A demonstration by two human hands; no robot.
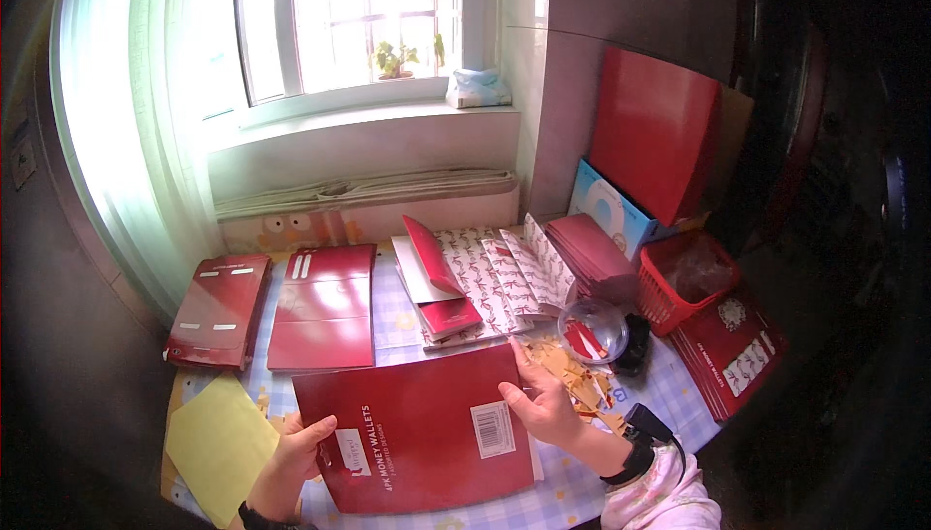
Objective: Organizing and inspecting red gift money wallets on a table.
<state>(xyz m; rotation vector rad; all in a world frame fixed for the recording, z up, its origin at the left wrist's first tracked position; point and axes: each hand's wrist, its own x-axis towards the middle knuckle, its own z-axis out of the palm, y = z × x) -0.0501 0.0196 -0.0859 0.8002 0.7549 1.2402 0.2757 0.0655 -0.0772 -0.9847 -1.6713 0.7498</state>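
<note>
- I saw the left hand (298,450) gripping a red card (417,433).
- The right hand (545,406) clasped its opposite edge.
- Yellow paper (219,443) lay on the counter (390,321) nearby.

Left hand (299,449), most fingers hidden behind red cardboard sheet (422,433), sleeve (659,497) below right hand (545,406) cut off, stuff (696,273) in basket (659,302) beyond it blurry

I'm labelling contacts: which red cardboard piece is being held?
The flat red cardboard piece bearing a white barcode label; left hand and right hand hold only it.
</note>
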